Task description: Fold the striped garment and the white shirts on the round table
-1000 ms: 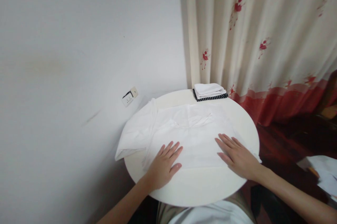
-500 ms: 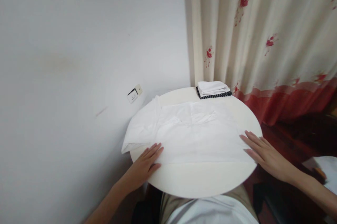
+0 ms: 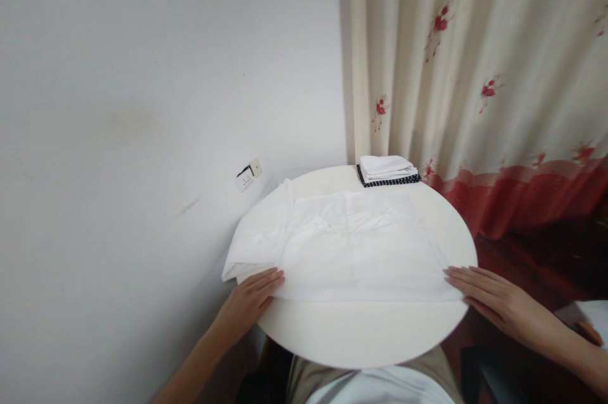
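A thin white garment (image 3: 361, 258), seemingly a shirt with a neckline at its far side, is spread over the round white table (image 3: 351, 334). Its left sleeve part (image 3: 259, 233) hangs past the table's left edge. My left hand (image 3: 254, 296) rests on the garment's near left corner, fingers stretched out and lying close together. At the near right corner, my right hand (image 3: 489, 293) touches the fabric's edge with straight fingers. Both hands are open; their undersides are hidden.
Folded white cloth (image 3: 387, 166) lies on a dark dotted folded cloth (image 3: 392, 181) at the table's far edge. A white wall with a socket (image 3: 246, 179) borders the left. Behind hangs a floral curtain (image 3: 475, 106). Another white item (image 3: 596, 318) shows at the lower right.
My right hand has slid down toward the near right corner of the garment. My left hand has shifted slightly left along its edge. The view has tilted up a little.
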`<state>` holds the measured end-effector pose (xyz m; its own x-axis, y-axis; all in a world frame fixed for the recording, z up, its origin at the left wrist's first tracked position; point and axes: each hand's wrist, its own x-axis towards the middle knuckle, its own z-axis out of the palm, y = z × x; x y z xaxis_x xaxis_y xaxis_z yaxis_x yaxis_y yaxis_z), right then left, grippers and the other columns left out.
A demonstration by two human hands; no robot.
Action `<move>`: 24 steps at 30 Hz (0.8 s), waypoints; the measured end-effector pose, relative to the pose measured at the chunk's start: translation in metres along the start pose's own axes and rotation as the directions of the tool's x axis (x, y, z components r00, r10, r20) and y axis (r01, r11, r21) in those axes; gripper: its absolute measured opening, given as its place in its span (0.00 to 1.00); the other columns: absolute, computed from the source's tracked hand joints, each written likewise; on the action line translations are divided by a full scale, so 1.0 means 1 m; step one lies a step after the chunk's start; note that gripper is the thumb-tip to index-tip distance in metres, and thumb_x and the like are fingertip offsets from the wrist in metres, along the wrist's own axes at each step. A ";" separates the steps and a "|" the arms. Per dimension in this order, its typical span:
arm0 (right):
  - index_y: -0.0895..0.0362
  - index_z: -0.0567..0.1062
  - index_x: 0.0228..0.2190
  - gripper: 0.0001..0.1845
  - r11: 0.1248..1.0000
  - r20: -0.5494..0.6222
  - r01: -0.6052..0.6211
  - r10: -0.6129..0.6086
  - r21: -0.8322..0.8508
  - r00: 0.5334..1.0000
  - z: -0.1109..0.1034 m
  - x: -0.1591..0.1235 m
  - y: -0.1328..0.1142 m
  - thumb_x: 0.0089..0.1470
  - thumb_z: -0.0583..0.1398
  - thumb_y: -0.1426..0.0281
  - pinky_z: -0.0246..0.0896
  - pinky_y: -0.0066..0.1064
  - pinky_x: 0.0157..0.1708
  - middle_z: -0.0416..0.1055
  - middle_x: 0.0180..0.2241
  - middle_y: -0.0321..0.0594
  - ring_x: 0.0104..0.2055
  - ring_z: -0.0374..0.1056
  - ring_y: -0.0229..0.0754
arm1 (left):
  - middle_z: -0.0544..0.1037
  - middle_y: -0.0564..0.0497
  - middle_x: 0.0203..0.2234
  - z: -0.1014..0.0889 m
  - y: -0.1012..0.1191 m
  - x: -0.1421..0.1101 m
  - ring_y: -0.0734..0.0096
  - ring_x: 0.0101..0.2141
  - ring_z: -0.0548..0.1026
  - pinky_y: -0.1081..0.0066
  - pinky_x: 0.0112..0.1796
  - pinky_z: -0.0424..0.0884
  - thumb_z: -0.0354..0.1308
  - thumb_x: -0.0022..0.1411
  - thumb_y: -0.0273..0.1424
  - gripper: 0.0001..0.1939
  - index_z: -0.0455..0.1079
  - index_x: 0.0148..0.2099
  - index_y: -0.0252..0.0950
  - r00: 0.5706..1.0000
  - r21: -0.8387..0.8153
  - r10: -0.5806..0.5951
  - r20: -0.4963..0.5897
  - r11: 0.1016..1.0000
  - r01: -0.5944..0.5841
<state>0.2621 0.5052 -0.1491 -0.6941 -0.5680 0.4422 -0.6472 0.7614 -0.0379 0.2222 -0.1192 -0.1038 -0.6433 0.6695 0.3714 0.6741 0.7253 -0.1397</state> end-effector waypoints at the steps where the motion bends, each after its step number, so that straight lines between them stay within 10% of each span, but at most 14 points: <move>1: 0.42 0.65 0.64 0.29 1.000 0.000 0.013 -0.013 -0.005 1.000 -0.002 0.000 0.000 0.63 0.59 0.68 0.62 0.43 0.63 0.66 0.62 0.34 0.61 0.67 0.46 | 0.77 0.51 0.56 0.001 0.001 0.000 0.64 0.54 0.76 0.62 0.56 0.74 0.50 0.67 0.22 0.23 0.73 0.60 0.41 1.000 0.002 0.000 -0.013 1.000 0.000; 13: 0.42 0.73 0.59 0.27 0.995 0.016 0.000 -0.002 0.099 1.000 -0.022 -0.001 0.000 0.60 0.58 0.74 0.67 0.41 0.59 0.73 0.56 0.37 0.58 0.70 0.46 | 0.80 0.51 0.52 -0.017 0.007 -0.002 0.65 0.52 0.78 0.64 0.54 0.75 0.54 0.69 0.29 0.18 0.75 0.57 0.46 0.998 -0.228 -0.034 -0.060 0.973 0.019; 24: 0.47 0.84 0.37 0.15 0.825 -0.213 -0.267 0.415 0.499 0.884 -0.094 0.019 -0.024 0.59 0.61 0.54 0.78 0.32 0.39 0.82 0.38 0.41 0.38 0.80 0.49 | 0.83 0.49 0.35 -0.099 0.031 0.010 0.64 0.36 0.81 0.71 0.40 0.77 0.54 0.70 0.41 0.15 0.80 0.41 0.40 0.969 -0.624 -0.239 0.065 0.748 0.226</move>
<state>0.2940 0.5049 -0.0557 -0.8152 -0.1197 0.5666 -0.5058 0.6237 -0.5959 0.2726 -0.1055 -0.0131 -0.8078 0.4861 0.3333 0.5852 0.5938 0.5523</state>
